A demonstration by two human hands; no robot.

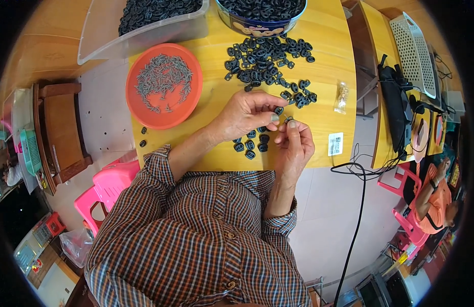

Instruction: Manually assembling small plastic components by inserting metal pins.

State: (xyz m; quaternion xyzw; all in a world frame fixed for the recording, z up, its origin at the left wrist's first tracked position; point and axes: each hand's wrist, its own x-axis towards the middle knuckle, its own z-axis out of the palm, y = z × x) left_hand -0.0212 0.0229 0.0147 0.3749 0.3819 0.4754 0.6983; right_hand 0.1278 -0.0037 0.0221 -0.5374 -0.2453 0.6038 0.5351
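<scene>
My left hand [245, 114] is closed, pinching a small black plastic cord-lock part [278, 110] between thumb and fingers. Close against it, my right hand [296, 145] grips another small black cord-lock part [288, 119] at its fingertips. The two pieces nearly meet; whether they touch is too small to tell. Beside my hands, near the table's front edge, lies a group of black oval two-hole cord locks [250, 145]. A larger loose pile of black cord-lock parts [262, 59] spreads beyond my hands. To the left, an orange-red plate [133, 97] holds many small grey metal springs [163, 77].
At the back of the yellow table [324, 61] stand a clear plastic bin [170, 33] and a round blue tub [260, 29], both with black parts. A small clear bag [341, 97] and a white label [335, 144] lie rightward. Pink stools [111, 184] flank me; another person [432, 197] sits far right.
</scene>
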